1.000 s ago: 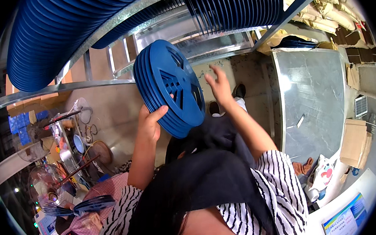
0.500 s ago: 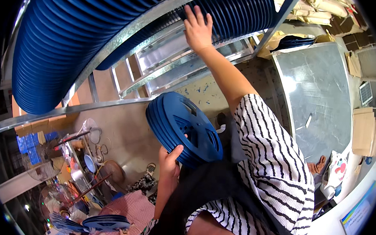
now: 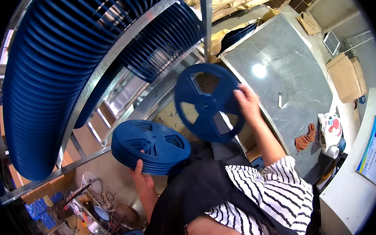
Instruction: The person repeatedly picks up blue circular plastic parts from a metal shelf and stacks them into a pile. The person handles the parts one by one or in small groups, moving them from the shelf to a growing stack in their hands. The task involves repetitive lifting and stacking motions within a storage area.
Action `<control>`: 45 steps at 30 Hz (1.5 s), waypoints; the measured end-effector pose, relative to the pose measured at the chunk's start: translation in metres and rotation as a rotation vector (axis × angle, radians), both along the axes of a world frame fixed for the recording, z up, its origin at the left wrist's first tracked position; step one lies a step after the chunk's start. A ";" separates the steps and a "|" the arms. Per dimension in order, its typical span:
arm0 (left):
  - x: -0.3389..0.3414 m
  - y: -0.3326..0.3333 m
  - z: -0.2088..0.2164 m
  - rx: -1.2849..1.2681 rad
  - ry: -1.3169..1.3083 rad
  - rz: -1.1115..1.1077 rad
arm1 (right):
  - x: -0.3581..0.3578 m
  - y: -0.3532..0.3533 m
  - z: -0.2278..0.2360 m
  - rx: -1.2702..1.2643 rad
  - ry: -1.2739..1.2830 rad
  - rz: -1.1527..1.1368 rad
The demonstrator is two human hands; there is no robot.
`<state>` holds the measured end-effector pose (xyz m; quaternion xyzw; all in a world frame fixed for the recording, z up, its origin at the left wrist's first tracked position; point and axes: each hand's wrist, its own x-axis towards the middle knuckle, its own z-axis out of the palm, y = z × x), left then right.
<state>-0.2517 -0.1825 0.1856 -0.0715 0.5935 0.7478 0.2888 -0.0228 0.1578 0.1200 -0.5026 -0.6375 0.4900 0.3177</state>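
A stack of several blue plastic reels [image 3: 152,133] rests against my front. My left hand [image 3: 143,179] grips it from below, thumb up over the rim. Above and to the right of the stack, my right hand [image 3: 248,104] pinches the edge of a single blue reel [image 3: 207,105], tilted with its face and cut-out windows showing. This reel is apart from the stack. Further off stands a metal rack [image 3: 205,28]. It carries a long row of blue reels [image 3: 43,91] on the left and a second, lower row [image 3: 167,38] nearer the single reel.
To the right is a grey-topped table [image 3: 282,58] with a brown cloth [image 3: 306,138] and a white printed bag [image 3: 330,130]. Cardboard [image 3: 346,77] leans beyond it. A white desk [image 3: 342,204] stands at far right. Tools and cables clutter the lower left.
My right hand has come away from the lower row of reels, back toward me, and now holds one reel. The stack in my left hand has shifted left and tipped flatter.
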 end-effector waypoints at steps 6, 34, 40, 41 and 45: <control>-0.015 0.030 0.004 -0.080 -0.015 -0.016 | 0.100 0.120 -0.033 0.079 0.314 -0.578; -0.034 0.101 0.043 -0.058 -0.027 0.162 | -0.064 0.288 -0.168 -0.029 -0.158 -0.414; -0.063 0.100 0.061 -0.004 0.115 -0.024 | -0.027 0.086 -0.236 -0.276 -0.204 -0.053; -0.067 0.096 0.064 -0.035 0.145 -0.054 | -0.040 0.048 -0.219 -0.290 -0.172 0.074; -0.091 0.092 0.051 -0.085 0.246 -0.284 | -0.117 -0.083 -0.167 -0.654 0.118 0.428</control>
